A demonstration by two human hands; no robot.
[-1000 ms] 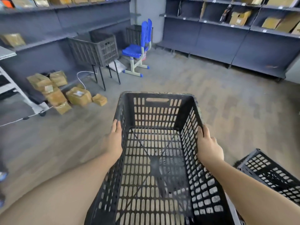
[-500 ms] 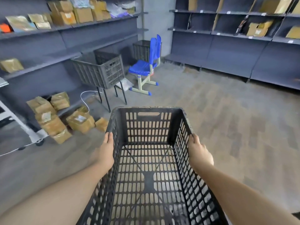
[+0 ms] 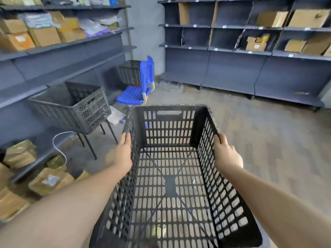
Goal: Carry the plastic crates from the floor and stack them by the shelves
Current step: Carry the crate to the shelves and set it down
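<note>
An empty black slotted plastic crate (image 3: 168,133) is held out in front of me above the floor, its long axis pointing away. My left hand (image 3: 121,154) grips the crate's left rim and my right hand (image 3: 226,154) grips its right rim. A second dark crate (image 3: 75,108) rests on a thin-legged stand by the left shelves (image 3: 53,49). A third dark crate (image 3: 129,72) stands in the far corner behind a blue chair (image 3: 138,90).
Grey shelves (image 3: 250,51) with cardboard boxes line the back right wall. Taped brown parcels (image 3: 48,181) lie on the floor at the left, with a white cable (image 3: 57,145) above them. Papers (image 3: 115,116) lie under the chair. Bare wood-pattern floor (image 3: 268,140) stretches to the right.
The view has risen and moved forward toward the corner. The crate on the floor at the lower right has left the frame. Both hands keep their grip on the carried crate.
</note>
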